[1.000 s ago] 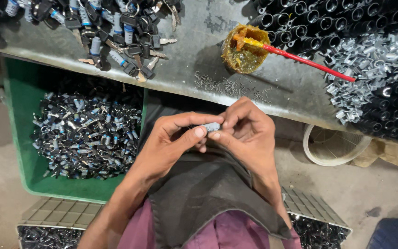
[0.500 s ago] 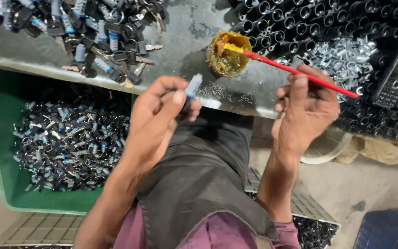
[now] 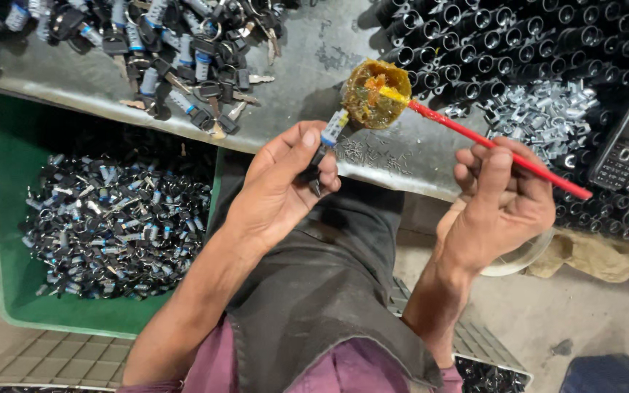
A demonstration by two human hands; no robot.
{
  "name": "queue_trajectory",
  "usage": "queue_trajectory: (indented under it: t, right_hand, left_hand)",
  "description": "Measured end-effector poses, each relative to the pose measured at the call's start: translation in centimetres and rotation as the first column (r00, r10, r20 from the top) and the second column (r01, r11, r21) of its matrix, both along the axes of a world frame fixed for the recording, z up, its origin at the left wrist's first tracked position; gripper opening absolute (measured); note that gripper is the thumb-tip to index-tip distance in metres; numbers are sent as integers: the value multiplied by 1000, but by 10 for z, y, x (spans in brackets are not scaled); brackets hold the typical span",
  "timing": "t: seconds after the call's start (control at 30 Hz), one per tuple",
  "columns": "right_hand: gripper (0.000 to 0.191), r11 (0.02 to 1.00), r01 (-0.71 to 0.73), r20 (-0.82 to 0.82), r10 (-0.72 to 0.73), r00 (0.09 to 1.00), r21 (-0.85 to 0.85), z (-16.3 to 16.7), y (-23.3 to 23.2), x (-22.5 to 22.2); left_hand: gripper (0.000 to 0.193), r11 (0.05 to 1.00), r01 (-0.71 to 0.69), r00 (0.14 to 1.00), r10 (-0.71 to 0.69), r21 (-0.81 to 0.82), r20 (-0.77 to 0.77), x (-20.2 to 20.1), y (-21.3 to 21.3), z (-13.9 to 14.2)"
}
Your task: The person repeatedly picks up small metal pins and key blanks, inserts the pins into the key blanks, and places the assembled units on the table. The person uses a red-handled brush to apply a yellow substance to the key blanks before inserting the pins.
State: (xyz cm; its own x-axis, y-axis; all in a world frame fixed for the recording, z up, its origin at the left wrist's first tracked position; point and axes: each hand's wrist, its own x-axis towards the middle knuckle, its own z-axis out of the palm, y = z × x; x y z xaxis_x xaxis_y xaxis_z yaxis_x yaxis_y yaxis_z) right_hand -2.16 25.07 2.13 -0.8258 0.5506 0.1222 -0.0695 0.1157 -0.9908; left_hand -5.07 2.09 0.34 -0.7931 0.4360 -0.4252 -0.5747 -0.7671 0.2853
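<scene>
My left hand (image 3: 282,182) grips a small key-like part (image 3: 331,132) with a black body and a silver-blue tip, held up beside a small round pot of yellow-orange grease (image 3: 375,93) on the grey metal table (image 3: 314,65). My right hand (image 3: 500,204) pinches a thin red stick (image 3: 504,149) whose yellow end rests in the pot. The two hands are apart, with the pot between them.
A green crate (image 3: 12,240) full of black and silver parts sits low at the left. Loose keys (image 3: 176,51) lie at the table's back left, black tubes (image 3: 518,44) and silver pieces (image 3: 551,116) at the right, next to a dark keypad phone (image 3: 624,145).
My hands came apart from my lap. The left lifted the part to the grease pot; the right went to the red stick and took hold of it.
</scene>
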Motion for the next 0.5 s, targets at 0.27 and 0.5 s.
queue_trajectory:
  t: [0.27,0.5]
  right_hand:
    - [21,830,-557,633,423,648,15,26,-9,3]
    - [28,611,-691,503,489,713,385,-19,-82,2]
  left_hand:
    - [27,-888,-194,291,-458,-417,840,24,-148,52]
    - [34,-657,-98,877,-412,-748,247,-13,-123,15]
